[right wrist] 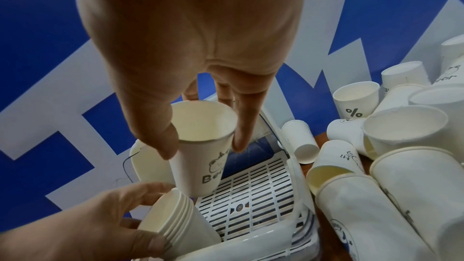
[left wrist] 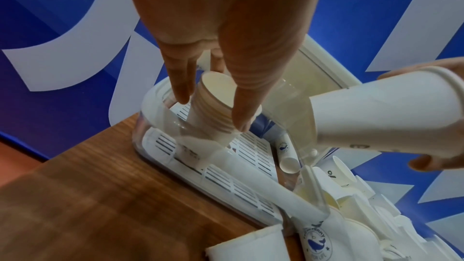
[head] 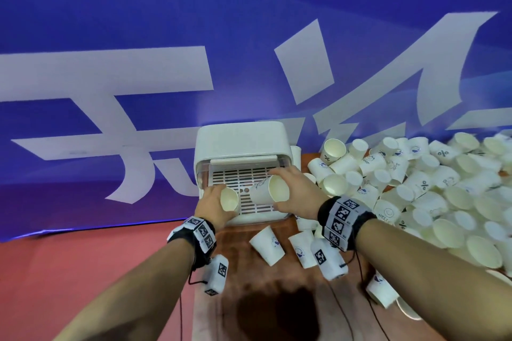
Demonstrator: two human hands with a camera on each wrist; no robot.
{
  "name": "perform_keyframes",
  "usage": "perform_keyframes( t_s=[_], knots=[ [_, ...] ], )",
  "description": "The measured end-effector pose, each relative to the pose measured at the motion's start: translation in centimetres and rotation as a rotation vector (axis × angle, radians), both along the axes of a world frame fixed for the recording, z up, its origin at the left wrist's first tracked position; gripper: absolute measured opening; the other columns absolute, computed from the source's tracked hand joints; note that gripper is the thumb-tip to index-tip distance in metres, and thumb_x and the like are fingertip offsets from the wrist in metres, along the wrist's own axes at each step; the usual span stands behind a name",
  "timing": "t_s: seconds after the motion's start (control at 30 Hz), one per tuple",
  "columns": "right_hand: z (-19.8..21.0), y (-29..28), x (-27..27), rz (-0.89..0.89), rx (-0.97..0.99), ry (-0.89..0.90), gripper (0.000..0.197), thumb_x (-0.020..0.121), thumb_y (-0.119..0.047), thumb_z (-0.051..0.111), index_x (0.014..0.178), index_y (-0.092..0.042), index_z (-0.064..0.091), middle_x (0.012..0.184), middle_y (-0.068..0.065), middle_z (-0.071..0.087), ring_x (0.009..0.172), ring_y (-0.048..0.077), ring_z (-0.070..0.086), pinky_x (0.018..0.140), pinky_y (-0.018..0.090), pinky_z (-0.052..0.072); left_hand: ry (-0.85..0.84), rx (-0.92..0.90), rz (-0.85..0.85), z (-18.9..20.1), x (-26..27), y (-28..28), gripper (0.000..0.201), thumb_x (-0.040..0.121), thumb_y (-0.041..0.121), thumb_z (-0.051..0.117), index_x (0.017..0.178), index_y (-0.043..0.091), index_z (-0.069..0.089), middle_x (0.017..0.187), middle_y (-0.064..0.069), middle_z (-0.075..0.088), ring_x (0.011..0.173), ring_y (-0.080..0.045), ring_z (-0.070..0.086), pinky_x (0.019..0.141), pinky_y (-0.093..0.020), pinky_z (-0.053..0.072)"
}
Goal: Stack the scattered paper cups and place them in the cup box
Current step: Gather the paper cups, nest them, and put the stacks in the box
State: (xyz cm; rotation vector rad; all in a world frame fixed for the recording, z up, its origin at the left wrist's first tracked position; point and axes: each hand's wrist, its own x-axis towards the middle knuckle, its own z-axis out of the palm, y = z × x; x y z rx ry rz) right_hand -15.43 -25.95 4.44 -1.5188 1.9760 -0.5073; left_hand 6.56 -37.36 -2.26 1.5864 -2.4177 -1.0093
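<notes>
The white cup box (head: 241, 144) stands open at the back of the table, its slotted tray (head: 235, 174) bare. My left hand (head: 221, 198) grips a stack of nested paper cups (head: 229, 199) (left wrist: 218, 86) tilted over the tray's left side, near the box's clear front wall (left wrist: 155, 102). My right hand (head: 277, 189) holds a single cup (head: 260, 194) (right wrist: 198, 170) by its rim, thumb on one side and fingers on the other. This cup, printed "Bear", hangs just right of the stack (right wrist: 173, 219) with its base pointing toward the tray (right wrist: 258, 192).
A big pile of loose white cups (head: 415, 188) covers the table's right side up to the box. Several more cups (head: 267, 243) lie on the wooden table (head: 249, 293) in front of the box. A blue banner (head: 138, 36) rises behind; red floor (head: 83, 271) lies left.
</notes>
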Motion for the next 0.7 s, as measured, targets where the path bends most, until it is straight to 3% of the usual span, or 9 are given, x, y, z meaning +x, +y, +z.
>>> perform_keyframes(
  t_s=[0.1, 0.3, 0.7],
  knots=[
    [-0.4, 0.1, -0.2, -0.006, -0.006, 0.008, 0.082, 0.072, -0.03, 0.079, 0.143, -0.029, 0.039, 0.141, 0.0, 0.042, 0.127, 0.019, 0.046, 0.106, 0.036, 0.041, 0.008, 0.019, -0.03, -0.7, -0.4, -0.1, 0.084, 0.075, 0.029, 0.081, 0.146, 0.017, 0.038, 0.145, -0.008, 0.043, 0.13, -0.025, 0.045, 0.108, -0.034, 0.038],
    [-0.8, 0.2, -0.3, -0.004, -0.023, 0.003, 0.08, 0.075, -0.032, 0.079, 0.144, -0.03, 0.038, 0.141, 0.0, 0.043, 0.128, 0.017, 0.044, 0.105, 0.032, 0.04, 0.0, 0.065, -0.108, -1.2, -1.3, -0.6, 0.085, 0.078, 0.024, 0.08, 0.149, 0.016, 0.034, 0.15, -0.008, 0.038, 0.137, -0.024, 0.038, 0.114, -0.03, 0.029],
    [0.1, -0.6, 0.8, -0.013, -0.067, 0.003, 0.079, 0.075, -0.034, 0.08, 0.143, -0.028, 0.04, 0.136, 0.0, 0.044, 0.122, 0.015, 0.047, 0.101, 0.026, 0.039, 0.006, 0.071, -0.05, -2.0, -1.0, -0.6, 0.097, 0.071, 0.041, 0.083, 0.15, 0.023, 0.03, 0.147, -0.005, 0.043, 0.132, -0.025, 0.044, 0.111, -0.036, 0.036]
  ],
)
